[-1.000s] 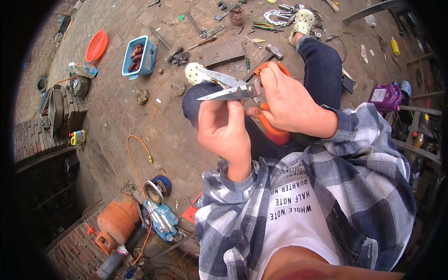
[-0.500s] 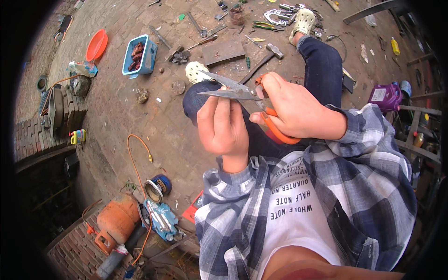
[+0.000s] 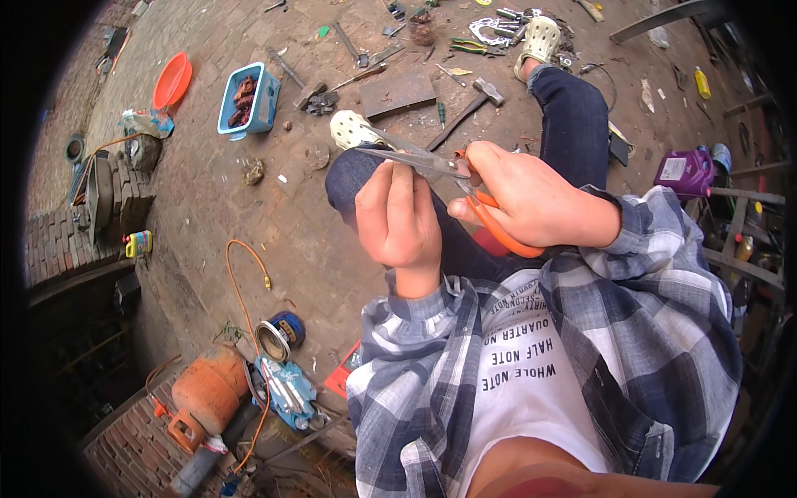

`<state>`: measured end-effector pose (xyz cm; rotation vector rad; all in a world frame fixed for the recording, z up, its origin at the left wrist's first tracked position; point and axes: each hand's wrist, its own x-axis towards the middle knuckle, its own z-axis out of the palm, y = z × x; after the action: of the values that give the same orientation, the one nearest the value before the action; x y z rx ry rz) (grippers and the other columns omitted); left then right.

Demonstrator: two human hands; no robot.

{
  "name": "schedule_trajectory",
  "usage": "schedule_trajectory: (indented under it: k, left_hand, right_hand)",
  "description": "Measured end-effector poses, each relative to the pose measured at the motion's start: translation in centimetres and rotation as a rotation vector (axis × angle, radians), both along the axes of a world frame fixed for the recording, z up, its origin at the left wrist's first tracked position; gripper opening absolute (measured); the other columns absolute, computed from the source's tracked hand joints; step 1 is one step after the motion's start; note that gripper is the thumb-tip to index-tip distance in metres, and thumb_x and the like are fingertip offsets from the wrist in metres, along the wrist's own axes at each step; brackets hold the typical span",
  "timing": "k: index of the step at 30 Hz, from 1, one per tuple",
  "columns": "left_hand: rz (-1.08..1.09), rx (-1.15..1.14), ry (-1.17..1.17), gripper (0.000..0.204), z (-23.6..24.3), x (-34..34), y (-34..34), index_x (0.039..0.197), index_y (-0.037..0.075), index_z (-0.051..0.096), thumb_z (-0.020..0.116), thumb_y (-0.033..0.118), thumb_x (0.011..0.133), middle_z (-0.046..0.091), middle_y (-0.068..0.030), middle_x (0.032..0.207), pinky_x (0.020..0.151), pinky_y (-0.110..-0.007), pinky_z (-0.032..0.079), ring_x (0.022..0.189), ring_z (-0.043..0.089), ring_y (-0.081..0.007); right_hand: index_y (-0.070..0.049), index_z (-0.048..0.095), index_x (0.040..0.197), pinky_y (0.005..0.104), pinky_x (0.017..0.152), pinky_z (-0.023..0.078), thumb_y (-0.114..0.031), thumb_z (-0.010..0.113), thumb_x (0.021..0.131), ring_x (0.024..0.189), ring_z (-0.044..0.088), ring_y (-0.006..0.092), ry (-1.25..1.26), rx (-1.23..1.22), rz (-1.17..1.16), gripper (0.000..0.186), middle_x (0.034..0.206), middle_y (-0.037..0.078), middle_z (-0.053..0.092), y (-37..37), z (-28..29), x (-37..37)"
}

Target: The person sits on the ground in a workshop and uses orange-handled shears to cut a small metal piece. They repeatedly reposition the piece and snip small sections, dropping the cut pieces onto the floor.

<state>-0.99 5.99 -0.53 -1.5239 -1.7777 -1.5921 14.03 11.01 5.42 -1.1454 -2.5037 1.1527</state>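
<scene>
Orange-handled scissors (image 3: 427,163) are in my right hand (image 3: 531,195), whose fingers and thumb wrap round the handle loops. Their long grey blades point left, with a narrow gap between them. Just below the blades, my left hand (image 3: 400,217) is closed, its curled fingertips up against the lower blade. Whatever those fingers pinch, if anything, is hidden behind the blades and knuckles. Both hands are over my lap, above my denim-covered knee (image 3: 357,178).
On the ground ahead lie a hammer (image 3: 490,91), a flat metal block (image 3: 400,93) and green-handled pliers (image 3: 473,46). A blue basket (image 3: 270,104) and an orange basin (image 3: 172,81) stand left. An orange gas cylinder (image 3: 212,386) is at lower left, a purple jug (image 3: 686,171) at right.
The scissor blades have drawn closer together. My right hand has shifted slightly right with the scissors, and my left hand has edged slightly right.
</scene>
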Motion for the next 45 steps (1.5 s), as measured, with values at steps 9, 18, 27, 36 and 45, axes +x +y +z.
schedule_trajectory:
  k: [9, 18, 27, 36, 45]
  left_hand:
    - [0.008, 0.016, -0.046, 0.027, -0.4, 0.3, 0.4, 0.092, 0.001, 0.070, 0.073, -0.011, 0.068, 0.065, -0.0102, 0.092, 0.066, -0.031, 0.053, 0.078, 0.064, -0.0225]
    - [0.043, 0.018, -0.075, 0.022, 0.0, 0.7, 0.5, 0.090, 0.002, 0.070, 0.074, -0.008, 0.070, 0.066, -0.0084, 0.091, 0.066, -0.032, 0.052, 0.079, 0.064, -0.0211]
    - [0.026, 0.000, -0.151, 0.019, 0.4, 0.9, 0.6, 0.089, 0.001, 0.069, 0.072, -0.008, 0.072, 0.066, -0.0087, 0.086, 0.064, -0.030, 0.051, 0.075, 0.063, -0.0198]
    - [-0.550, -0.114, -1.385, 0.014, 1.6, 0.8, 0.0, 0.100, -0.005, 0.063, 0.065, -0.001, 0.087, 0.067, -0.0116, 0.089, 0.068, -0.026, 0.052, 0.072, 0.063, -0.0146]
    - [-0.567, -0.100, -1.455, 0.013, 1.5, 0.6, 0.2, 0.099, -0.004, 0.062, 0.066, -0.001, 0.087, 0.067, -0.0102, 0.087, 0.067, -0.025, 0.051, 0.069, 0.062, -0.0140]
  right_hand:
    - [0.007, 0.047, 0.105, 0.0467, 0.069, 0.050, -0.043, 0.065, 0.086, 0.081, 0.061, 0.0434, -0.013, 0.052, -0.033, 0.056, 0.094, 0.026, 0.059, -0.2, -0.2, -0.1]
    - [0.006, 0.048, 0.106, 0.0417, 0.067, 0.053, -0.043, 0.072, 0.079, 0.083, 0.062, 0.0377, -0.029, 0.365, -0.104, 0.061, 0.095, 0.021, 0.058, -0.4, -0.7, -0.5]
    - [0.006, 0.049, 0.105, 0.0436, 0.063, 0.053, -0.042, 0.071, 0.080, 0.080, 0.064, 0.0384, -0.007, 0.359, -0.123, 0.059, 0.091, 0.022, 0.061, -0.5, -1.4, -0.5]
    - [0.001, 0.043, 0.099, 0.0414, 0.061, 0.043, -0.036, 0.061, 0.091, 0.067, 0.054, 0.0365, 0.121, -0.073, -0.194, 0.043, 0.072, 0.018, 0.049, 0.3, -0.9, -0.2]
    - [0.000, 0.047, 0.104, 0.0441, 0.073, 0.047, -0.037, 0.071, 0.081, 0.089, 0.058, 0.0378, 0.112, 0.233, -0.196, 0.050, 0.097, 0.017, 0.054, 0.2, -1.7, -0.1]
